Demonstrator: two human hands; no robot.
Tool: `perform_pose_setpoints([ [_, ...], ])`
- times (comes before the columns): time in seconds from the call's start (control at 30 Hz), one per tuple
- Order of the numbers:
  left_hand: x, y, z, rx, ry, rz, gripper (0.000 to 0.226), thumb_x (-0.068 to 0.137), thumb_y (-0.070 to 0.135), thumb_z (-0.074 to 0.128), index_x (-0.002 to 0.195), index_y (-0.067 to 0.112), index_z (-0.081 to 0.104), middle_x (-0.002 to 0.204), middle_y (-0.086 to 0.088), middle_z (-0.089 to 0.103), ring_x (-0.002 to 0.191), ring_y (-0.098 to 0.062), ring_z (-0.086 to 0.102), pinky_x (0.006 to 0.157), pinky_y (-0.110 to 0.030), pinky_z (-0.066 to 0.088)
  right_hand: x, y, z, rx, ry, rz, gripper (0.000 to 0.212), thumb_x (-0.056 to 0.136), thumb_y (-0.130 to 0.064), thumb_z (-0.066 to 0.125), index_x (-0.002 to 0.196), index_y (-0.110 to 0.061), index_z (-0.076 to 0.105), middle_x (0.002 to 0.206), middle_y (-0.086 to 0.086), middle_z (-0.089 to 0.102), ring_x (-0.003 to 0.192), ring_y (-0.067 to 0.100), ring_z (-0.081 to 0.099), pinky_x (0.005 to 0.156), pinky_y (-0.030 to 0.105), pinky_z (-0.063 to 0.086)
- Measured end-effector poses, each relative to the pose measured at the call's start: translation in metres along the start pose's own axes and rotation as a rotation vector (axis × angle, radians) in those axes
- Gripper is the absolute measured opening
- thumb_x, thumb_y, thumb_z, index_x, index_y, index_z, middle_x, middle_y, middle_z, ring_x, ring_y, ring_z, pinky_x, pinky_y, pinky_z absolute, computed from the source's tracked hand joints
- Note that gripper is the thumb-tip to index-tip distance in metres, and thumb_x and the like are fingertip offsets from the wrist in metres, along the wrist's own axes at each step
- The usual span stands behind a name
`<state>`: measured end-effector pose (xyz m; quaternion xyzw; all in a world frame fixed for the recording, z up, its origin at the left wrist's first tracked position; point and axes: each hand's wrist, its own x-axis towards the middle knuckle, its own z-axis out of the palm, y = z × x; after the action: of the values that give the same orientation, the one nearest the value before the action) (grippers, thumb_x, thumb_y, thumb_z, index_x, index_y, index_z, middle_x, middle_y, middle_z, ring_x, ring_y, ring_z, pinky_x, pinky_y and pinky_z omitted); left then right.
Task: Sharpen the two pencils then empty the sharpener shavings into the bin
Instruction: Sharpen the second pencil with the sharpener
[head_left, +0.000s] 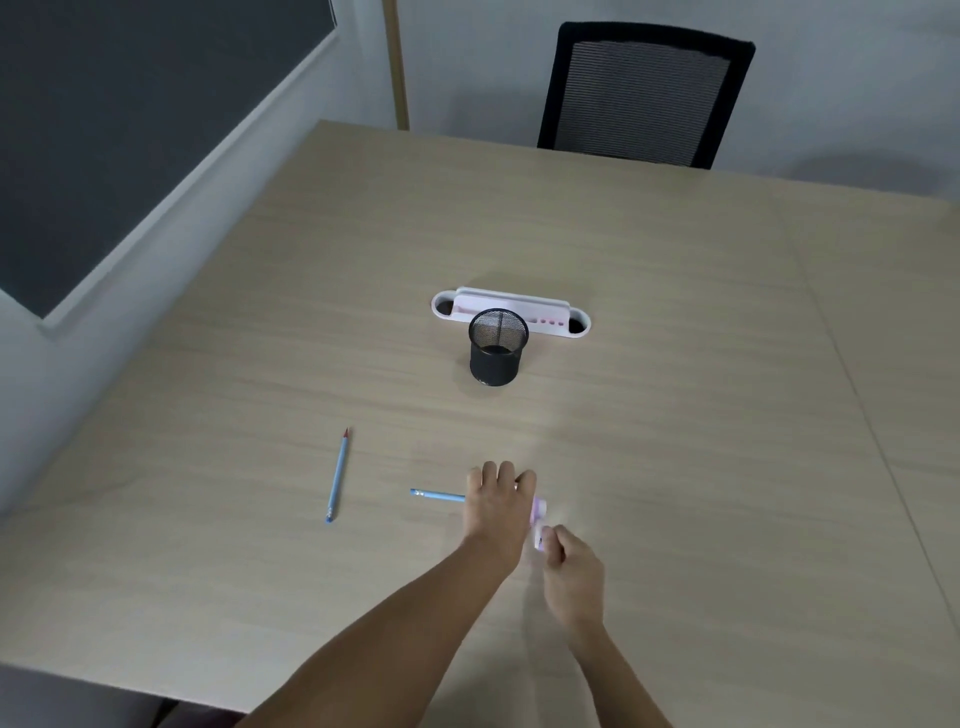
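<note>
Pencil (439, 497) gripped L hand (496, 501), sharpener (539, 522) R hand (571, 566).

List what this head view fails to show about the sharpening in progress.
- Tip of the held pencil: hidden in the head view under the left hand.
- Pink sharpener: mostly covered by both hands and motion-blurred, so its shavings level cannot be told.
- Right hand: blurred; its exact grip is unclear.
- Mesh bin: too small to tell whether it holds shavings.
</note>
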<state>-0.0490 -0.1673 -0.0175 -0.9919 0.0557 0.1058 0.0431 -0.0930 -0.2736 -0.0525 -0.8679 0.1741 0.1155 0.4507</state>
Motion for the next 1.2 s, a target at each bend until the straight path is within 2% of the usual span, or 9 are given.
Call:
perform_pose_setpoints([
  [0.13,-0.001,-0.001,-0.008,-0.066,-0.016,-0.009,0.035,0.070,0.025,0.074,0.096,0.021,0.050,0.092,-0.001,0.055,0.086,-0.023,0.050,0.077,-0.033,0.039,-0.004,-0.028,-0.028,0.166,-0.121,-0.008,0.037,0.095,-0.024,0.044,0.061,-0.011,0.043,0.047,-0.003,0.042,0.042,0.016,0.047,0.049,0.027,0.036],
  [0.23,-0.001,-0.002,-0.001,-0.004,-0.013,0.010,0.039,0.079,0.015,0.064,0.111,0.016,0.042,0.109,-0.007,0.049,0.102,-0.028,0.046,0.087,-0.036,0.036,0.031,-0.049,-0.035,0.137,-0.106,-0.031,0.036,0.094,-0.025,0.048,0.060,-0.011,0.047,0.046,-0.004,0.047,0.041,0.020,0.050,0.049,0.027,0.038],
  [0.37,-0.003,-0.002,-0.007,-0.034,-0.020,-0.017,0.043,0.074,0.015,0.069,0.110,0.021,0.046,0.106,-0.003,0.053,0.099,-0.025,0.049,0.086,-0.034,0.038,0.072,-0.039,-0.012,0.111,-0.051,0.155,0.019,0.085,-0.026,0.061,0.069,-0.017,0.059,0.057,0.000,0.061,0.051,0.020,0.058,0.060,0.033,0.049],
  [0.43,-0.003,-0.002,-0.008,-0.049,-0.017,-0.033,0.041,0.075,0.013,0.067,0.110,0.020,0.045,0.107,-0.004,0.052,0.100,-0.027,0.048,0.087,-0.034,0.037,0.060,-0.028,-0.001,0.035,-0.048,0.170,0.018,0.084,-0.018,0.056,0.066,-0.018,0.059,0.059,-0.003,0.060,0.058,0.020,0.057,0.056,0.030,0.044],
  [0.53,-0.001,-0.003,-0.003,-0.026,-0.039,-0.012,0.046,0.073,0.008,0.065,0.111,0.016,0.041,0.111,-0.006,0.049,0.102,-0.028,0.045,0.087,-0.035,0.035,0.010,-0.013,0.006,0.006,0.024,0.068,0.039,0.087,-0.009,0.046,0.051,-0.023,0.037,0.046,-0.004,0.040,0.050,0.017,0.037,0.049,0.031,0.027],
  [0.67,-0.001,-0.003,-0.002,-0.045,-0.024,-0.001,0.047,0.073,0.008,0.066,0.111,0.015,0.040,0.111,-0.008,0.049,0.102,-0.028,0.045,0.087,-0.035,0.034,-0.020,-0.018,-0.017,0.169,-0.059,0.021,0.039,0.096,-0.024,0.043,0.057,-0.017,0.041,0.047,-0.006,0.038,0.042,0.015,0.041,0.048,0.029,0.037],
  [0.83,0.000,-0.003,-0.003,-0.025,-0.017,-0.011,0.045,0.077,0.019,0.069,0.111,0.016,0.040,0.112,-0.007,0.049,0.103,-0.028,0.045,0.087,-0.035,0.034,0.047,-0.046,-0.023,0.115,0.012,-0.041,0.039,0.087,-0.038,0.047,0.060,-0.011,0.049,0.051,0.007,0.051,0.047,0.022,0.050,0.050,0.027,0.038],
  [0.97,-0.001,-0.001,-0.006,-0.040,-0.033,-0.024,0.047,0.073,0.016,0.070,0.111,0.019,0.043,0.110,-0.005,0.051,0.101,-0.026,0.047,0.087,-0.034,0.035,0.071,-0.027,-0.001,0.083,0.000,0.127,0.017,0.086,-0.028,0.060,0.070,-0.020,0.060,0.056,-0.003,0.059,0.057,0.022,0.057,0.058,0.028,0.042],
  [1.2,-0.001,-0.002,-0.005,-0.019,-0.018,-0.015,0.049,0.072,0.017,0.071,0.110,0.018,0.041,0.106,-0.004,0.049,0.097,-0.026,0.045,0.084,-0.034,0.035,-0.009,-0.004,-0.011,0.056,-0.045,0.061,0.036,0.092,-0.021,0.046,0.056,-0.018,0.048,0.055,0.002,0.055,0.053,0.017,0.044,0.052,0.030,0.035],
])
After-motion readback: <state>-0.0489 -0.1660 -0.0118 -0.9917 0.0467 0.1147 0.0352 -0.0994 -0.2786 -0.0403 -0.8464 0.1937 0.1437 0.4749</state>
